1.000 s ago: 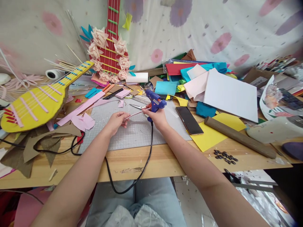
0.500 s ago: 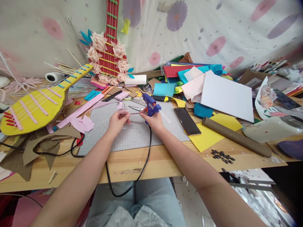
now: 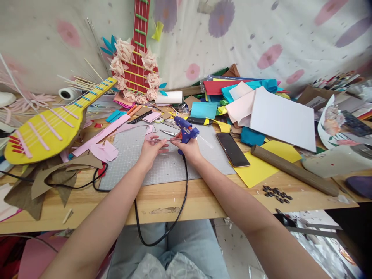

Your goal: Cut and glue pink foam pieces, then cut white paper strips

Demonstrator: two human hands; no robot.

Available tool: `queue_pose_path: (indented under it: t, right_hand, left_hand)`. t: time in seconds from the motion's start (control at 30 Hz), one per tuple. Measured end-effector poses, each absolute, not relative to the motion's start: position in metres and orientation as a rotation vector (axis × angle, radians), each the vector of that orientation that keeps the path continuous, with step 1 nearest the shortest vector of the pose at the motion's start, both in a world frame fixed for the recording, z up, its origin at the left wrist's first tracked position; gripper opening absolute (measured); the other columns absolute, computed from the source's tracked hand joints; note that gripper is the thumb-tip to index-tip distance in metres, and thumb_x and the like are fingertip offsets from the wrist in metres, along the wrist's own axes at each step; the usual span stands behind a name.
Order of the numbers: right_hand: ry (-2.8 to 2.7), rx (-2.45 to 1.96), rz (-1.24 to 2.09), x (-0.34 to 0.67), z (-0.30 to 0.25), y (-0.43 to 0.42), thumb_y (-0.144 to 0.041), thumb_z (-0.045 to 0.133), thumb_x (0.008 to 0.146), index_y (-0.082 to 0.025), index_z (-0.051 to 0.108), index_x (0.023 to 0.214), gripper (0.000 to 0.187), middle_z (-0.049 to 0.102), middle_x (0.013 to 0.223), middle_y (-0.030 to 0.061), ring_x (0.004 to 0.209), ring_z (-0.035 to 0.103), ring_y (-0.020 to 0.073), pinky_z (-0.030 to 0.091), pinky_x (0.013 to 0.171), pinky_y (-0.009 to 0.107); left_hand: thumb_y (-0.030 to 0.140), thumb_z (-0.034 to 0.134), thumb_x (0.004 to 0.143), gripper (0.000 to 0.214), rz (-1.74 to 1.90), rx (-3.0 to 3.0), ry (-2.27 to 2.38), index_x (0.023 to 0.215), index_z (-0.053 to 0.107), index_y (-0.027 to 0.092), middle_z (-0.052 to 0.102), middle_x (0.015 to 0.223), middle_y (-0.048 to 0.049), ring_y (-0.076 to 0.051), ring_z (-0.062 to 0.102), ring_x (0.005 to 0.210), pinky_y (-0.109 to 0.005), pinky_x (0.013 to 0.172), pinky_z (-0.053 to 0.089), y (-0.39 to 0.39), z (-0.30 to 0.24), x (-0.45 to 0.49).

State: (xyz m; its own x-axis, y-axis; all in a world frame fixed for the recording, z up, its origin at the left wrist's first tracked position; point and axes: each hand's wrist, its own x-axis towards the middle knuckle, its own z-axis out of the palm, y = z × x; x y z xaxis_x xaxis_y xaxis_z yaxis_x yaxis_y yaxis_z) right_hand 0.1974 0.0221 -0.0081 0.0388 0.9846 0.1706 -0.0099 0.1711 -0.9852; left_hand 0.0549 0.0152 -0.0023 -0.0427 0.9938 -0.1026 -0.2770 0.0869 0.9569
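Over the grey cutting mat (image 3: 128, 162), my right hand (image 3: 191, 149) is wrapped round a blue hot glue gun (image 3: 186, 128), with a clear glue stick poking out of its back. My left hand (image 3: 151, 149) pinches a thin, dark pinkish stick (image 3: 171, 140), which spans the gap to my right thumb and fingertips. Whether the right fingers also grip its end, I cannot tell. Scissors (image 3: 168, 133) lie on the mat just beyond the stick. The gun's black cord (image 3: 186, 186) loops down over the table's front edge.
A yellow paper lute (image 3: 43, 135) lies left; a red one (image 3: 138, 73) with paper flowers leans on the backdrop. On the right are a phone (image 3: 232, 149), yellow sheet (image 3: 255, 170), brown stick (image 3: 293, 170), black beads (image 3: 277, 193) and a white board (image 3: 283, 118). Cardboard scraps (image 3: 40, 190) lie front left.
The view has shifted slightly, so the surroundings appear a little further right. My left hand has come closer to my right, and its fingers have spread somewhat. The glue gun stays in my right hand.
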Motion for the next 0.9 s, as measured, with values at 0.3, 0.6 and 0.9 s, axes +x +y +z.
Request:
queue_pose_path:
  t: [0.3, 0.6, 0.9]
  right_hand:
    - [-1.144, -1.038, 1.168, 0.193, -0.012, 0.023, -0.033, 0.074, 0.054, -0.018, 0.053, 0.077, 0.035, 0.064, 0.075, 0.001, 0.072, 0.063, 0.0154, 0.05, 0.079, 0.035]
    - [-0.929, -0.944, 1.222, 0.232, 0.005, 0.031, -0.037, 0.076, 0.054, -0.018, 0.051, 0.077, 0.039, 0.06, 0.076, -0.0002, 0.08, 0.063, 0.0159, 0.052, 0.077, 0.033]
    - [-1.718, -1.377, 1.12, 0.254, 0.026, 0.016, -0.049, 0.065, 0.064, -0.015, 0.062, 0.085, 0.04, 0.056, 0.058, -0.0001, 0.045, 0.044, 0.0068, 0.036, 0.043, 0.021]
  left_hand:
    - [0.018, 0.073, 0.057, 0.043, 1.306, 0.881, 1.084, 0.083, 0.039, 0.018, 0.063, 0.068, 0.0007, -0.017, 0.066, 0.067, -0.031, 0.061, 0.053, 0.014, 0.001, 0.063]
    - [0.014, 0.07, 0.058, 0.034, 1.425, 0.848, 1.152, 0.08, 0.043, 0.016, 0.059, 0.065, 0.0026, -0.016, 0.066, 0.064, -0.026, 0.055, 0.053, 0.019, -0.001, 0.048]
    - [0.022, 0.071, 0.057, 0.027, 1.467, 0.959, 1.209, 0.067, 0.048, 0.015, 0.06, 0.063, 0.0002, -0.02, 0.067, 0.076, -0.029, 0.065, 0.055, 0.024, -0.006, 0.04]
